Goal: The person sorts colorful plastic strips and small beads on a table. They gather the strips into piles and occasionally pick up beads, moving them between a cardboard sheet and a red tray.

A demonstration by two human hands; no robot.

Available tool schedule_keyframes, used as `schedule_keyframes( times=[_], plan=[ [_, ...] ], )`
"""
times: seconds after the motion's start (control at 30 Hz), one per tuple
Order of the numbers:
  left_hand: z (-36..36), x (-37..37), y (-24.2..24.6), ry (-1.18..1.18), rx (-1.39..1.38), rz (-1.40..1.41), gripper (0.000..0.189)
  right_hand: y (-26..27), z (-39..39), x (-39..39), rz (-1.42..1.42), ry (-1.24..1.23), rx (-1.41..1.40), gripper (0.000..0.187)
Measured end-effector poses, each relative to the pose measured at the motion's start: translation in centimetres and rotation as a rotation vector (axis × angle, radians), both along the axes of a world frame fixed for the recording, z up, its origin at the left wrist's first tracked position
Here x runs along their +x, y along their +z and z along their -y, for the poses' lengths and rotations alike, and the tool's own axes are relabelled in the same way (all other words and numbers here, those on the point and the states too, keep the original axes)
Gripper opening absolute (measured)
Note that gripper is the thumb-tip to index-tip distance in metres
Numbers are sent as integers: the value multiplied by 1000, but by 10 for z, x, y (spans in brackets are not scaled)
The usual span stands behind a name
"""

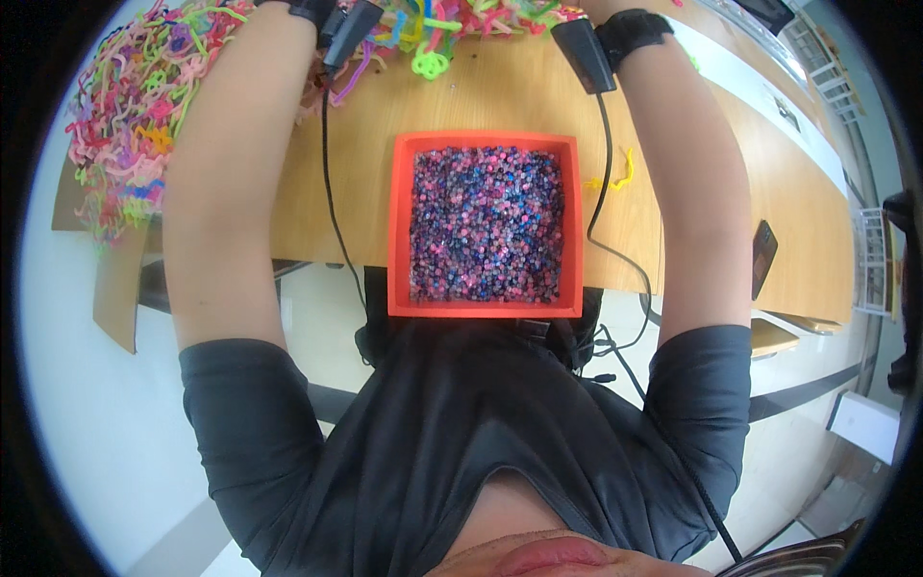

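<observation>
Both my hands are out of view past the top edge; only my forearms show, each with a black strap and wired device at the wrist. Before me, an orange-red square tray overhangs the table's front edge. Small pink, blue, purple and clear beads cover its bottom. Beyond it, a heap of colourful fuzzy pipe cleaners lies near my wrists. A bright green loop-shaped piece sits at the heap's near edge.
More tangled pipe cleaners pile up at the left, above a cardboard flap. A yellow pipe cleaner lies right of the tray on the wooden table. Black cables hang from both wrists. A dark phone rests farther right.
</observation>
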State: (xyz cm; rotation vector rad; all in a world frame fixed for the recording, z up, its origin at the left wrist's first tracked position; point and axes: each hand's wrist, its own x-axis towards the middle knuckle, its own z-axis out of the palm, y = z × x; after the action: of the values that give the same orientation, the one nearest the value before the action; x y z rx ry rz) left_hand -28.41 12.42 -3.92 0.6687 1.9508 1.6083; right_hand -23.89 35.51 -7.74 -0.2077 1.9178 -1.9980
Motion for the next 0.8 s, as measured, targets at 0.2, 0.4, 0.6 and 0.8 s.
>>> schedule_keyframes(
  times=[0.2,0.4,0.6,0.8],
  plan=[
    [9,8,19,-31,-2,-40,22,11,23,9,-93,-99,-57,22],
    [15,12,34,66,-91,-93,25,20,29,3,-107,-86,-55,23],
    [17,1,37,-8,-50,-174,24,32,36,-3,-159,-69,-98,22],
    [21,-4,40,-12,-9,-175,23,40,42,-9,-246,-187,5,29]
  ],
)
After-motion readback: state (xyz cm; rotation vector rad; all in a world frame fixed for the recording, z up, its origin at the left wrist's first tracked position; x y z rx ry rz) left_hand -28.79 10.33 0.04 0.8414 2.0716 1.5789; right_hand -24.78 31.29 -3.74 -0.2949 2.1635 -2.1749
